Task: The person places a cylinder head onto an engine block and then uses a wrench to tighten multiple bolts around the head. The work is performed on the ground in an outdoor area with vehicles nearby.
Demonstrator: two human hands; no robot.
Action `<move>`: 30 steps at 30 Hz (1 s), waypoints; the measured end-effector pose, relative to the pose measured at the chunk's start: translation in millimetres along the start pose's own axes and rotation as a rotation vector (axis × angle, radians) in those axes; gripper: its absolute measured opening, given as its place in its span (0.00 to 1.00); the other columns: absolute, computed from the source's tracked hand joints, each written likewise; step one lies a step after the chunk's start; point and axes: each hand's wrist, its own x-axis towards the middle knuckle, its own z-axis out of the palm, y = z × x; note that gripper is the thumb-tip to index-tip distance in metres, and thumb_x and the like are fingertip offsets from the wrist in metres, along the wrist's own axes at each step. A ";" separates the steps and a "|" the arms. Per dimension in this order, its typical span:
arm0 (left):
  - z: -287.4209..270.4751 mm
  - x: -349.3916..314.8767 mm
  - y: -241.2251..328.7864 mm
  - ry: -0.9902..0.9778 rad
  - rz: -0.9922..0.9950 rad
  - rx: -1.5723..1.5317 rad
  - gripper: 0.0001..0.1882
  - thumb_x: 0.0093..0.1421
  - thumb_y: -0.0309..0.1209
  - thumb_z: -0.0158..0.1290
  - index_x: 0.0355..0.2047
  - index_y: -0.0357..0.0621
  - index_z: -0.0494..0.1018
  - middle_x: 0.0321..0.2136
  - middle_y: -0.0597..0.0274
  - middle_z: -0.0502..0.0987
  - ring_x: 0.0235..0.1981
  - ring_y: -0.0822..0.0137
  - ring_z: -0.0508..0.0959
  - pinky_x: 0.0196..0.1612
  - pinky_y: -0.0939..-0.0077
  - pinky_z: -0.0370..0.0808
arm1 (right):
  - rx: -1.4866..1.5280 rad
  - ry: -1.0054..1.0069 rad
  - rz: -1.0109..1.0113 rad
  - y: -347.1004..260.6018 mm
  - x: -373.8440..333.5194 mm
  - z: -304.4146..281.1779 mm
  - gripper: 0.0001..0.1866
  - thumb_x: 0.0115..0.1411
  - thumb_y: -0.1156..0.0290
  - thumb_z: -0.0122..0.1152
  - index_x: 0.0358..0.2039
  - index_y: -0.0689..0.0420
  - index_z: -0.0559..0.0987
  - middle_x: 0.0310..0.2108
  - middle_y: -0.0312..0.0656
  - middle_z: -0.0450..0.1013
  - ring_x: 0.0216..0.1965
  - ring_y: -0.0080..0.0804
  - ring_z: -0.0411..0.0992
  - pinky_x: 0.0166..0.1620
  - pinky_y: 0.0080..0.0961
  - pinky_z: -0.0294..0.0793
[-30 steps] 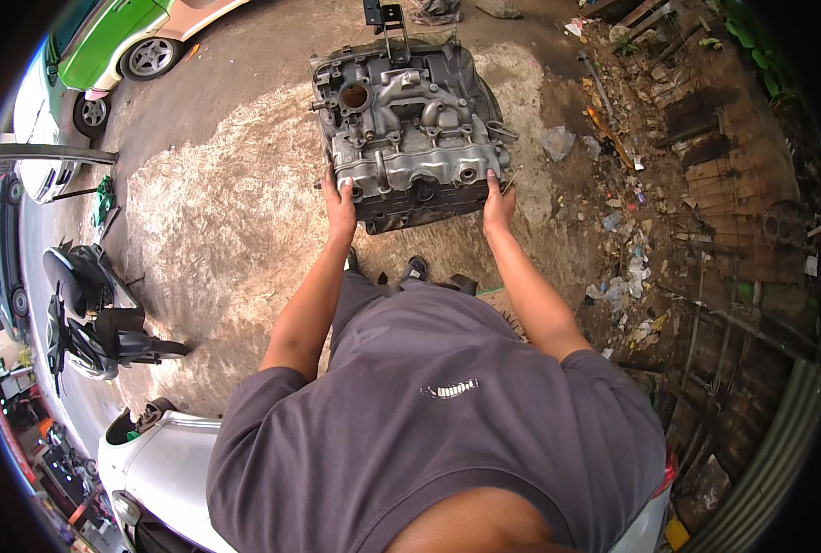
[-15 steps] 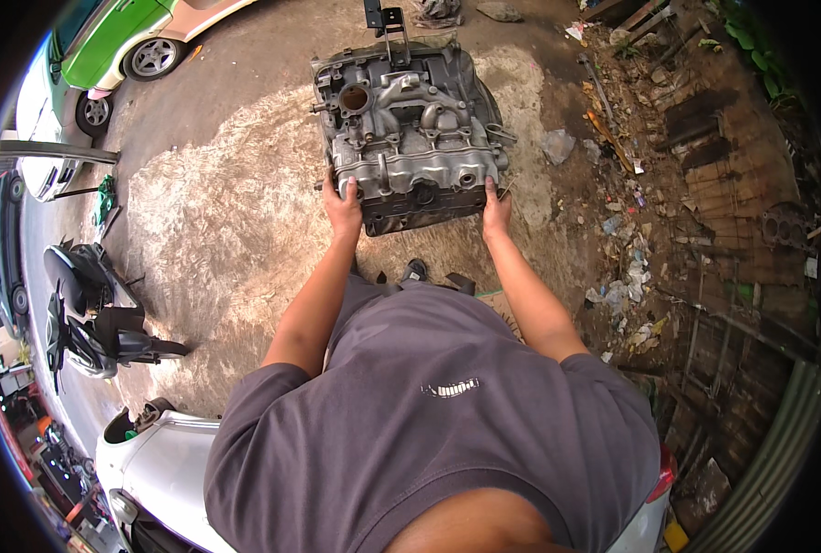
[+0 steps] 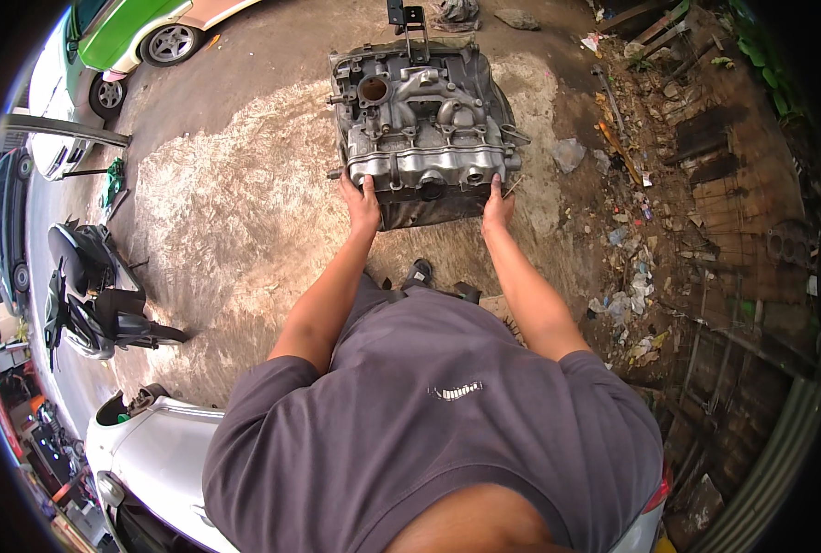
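In front of me is a grey metal car engine (image 3: 429, 138), with a round opening on its upper left and curved intake pipes across its top. My left hand (image 3: 363, 205) grips the near left corner of the engine, thumb on top and fingers round the side. On the near right corner, my right hand (image 3: 497, 210) holds on in the same way, thumb up. Both forearms reach straight forward. A black metal bracket (image 3: 414, 18) rises at the engine's far side. The undersides of my fingers and of the engine are hidden.
Behind me on the left is a silver car (image 3: 166, 452); a parked motorcycle (image 3: 106, 295) stands left. A green and white vehicle (image 3: 129, 32) is at the far left. Litter (image 3: 636, 286) and wooden planks (image 3: 751, 212) lie along the right side. A dark shoe (image 3: 419, 274) shows below the engine.
The engine and both hands sit slightly farther right in the picture, and the surroundings have shifted a little too. My grip on both corners looks the same.
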 end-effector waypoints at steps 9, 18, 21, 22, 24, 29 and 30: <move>-7.6 0.8 2.8 -0.078 -0.024 -0.020 0.36 0.67 0.43 0.50 0.67 0.36 0.51 0.64 0.38 0.53 0.65 0.42 0.57 0.67 0.57 0.54 | 0.267 -0.111 0.052 2.1 7.1 -8.2 0.50 0.53 0.40 0.68 0.61 0.69 0.64 0.60 0.53 0.65 0.58 0.45 0.67 0.59 0.40 0.66; -5.6 -1.8 19.7 -0.064 -0.168 -0.027 0.38 0.66 0.44 0.51 0.69 0.42 0.48 0.67 0.41 0.46 0.68 0.43 0.51 0.68 0.58 0.54 | 0.358 -0.097 0.202 -12.6 17.0 3.6 0.50 0.48 0.42 0.74 0.57 0.70 0.64 0.50 0.47 0.70 0.44 0.41 0.73 0.43 0.43 0.76; -8.2 0.3 17.7 -0.102 -0.124 -0.024 0.40 0.66 0.45 0.52 0.69 0.39 0.46 0.68 0.37 0.43 0.69 0.41 0.48 0.69 0.58 0.51 | 0.428 -0.151 0.185 -10.5 11.6 2.5 0.51 0.47 0.41 0.74 0.59 0.66 0.62 0.53 0.47 0.69 0.48 0.41 0.72 0.43 0.43 0.76; -7.9 1.1 16.5 -0.103 -0.111 -0.014 0.41 0.66 0.45 0.52 0.69 0.39 0.45 0.68 0.36 0.42 0.69 0.41 0.47 0.69 0.57 0.50 | 0.442 -0.184 0.170 -9.6 11.1 2.5 0.52 0.47 0.41 0.74 0.60 0.65 0.61 0.54 0.46 0.68 0.49 0.41 0.72 0.44 0.44 0.76; -5.2 0.8 13.3 -0.081 -0.099 -0.003 0.43 0.66 0.46 0.52 0.70 0.38 0.43 0.68 0.33 0.40 0.70 0.39 0.44 0.69 0.56 0.48 | 0.440 -0.182 0.150 -6.1 10.7 1.0 0.54 0.47 0.40 0.73 0.62 0.63 0.59 0.55 0.46 0.67 0.51 0.42 0.71 0.45 0.45 0.76; -6.4 3.9 9.8 -0.125 -0.132 -0.009 0.46 0.66 0.48 0.51 0.71 0.39 0.38 0.68 0.30 0.39 0.70 0.36 0.40 0.69 0.53 0.46 | 0.331 -0.148 0.248 -6.5 19.5 0.7 0.53 0.48 0.36 0.70 0.59 0.65 0.61 0.52 0.47 0.68 0.46 0.43 0.73 0.42 0.45 0.79; -9.8 6.8 9.4 -0.149 -0.073 0.086 0.45 0.66 0.48 0.50 0.71 0.39 0.38 0.68 0.29 0.41 0.70 0.36 0.41 0.69 0.52 0.46 | 0.283 -0.120 0.259 -7.9 20.1 0.7 0.50 0.48 0.35 0.69 0.57 0.64 0.65 0.49 0.46 0.71 0.43 0.42 0.76 0.39 0.43 0.81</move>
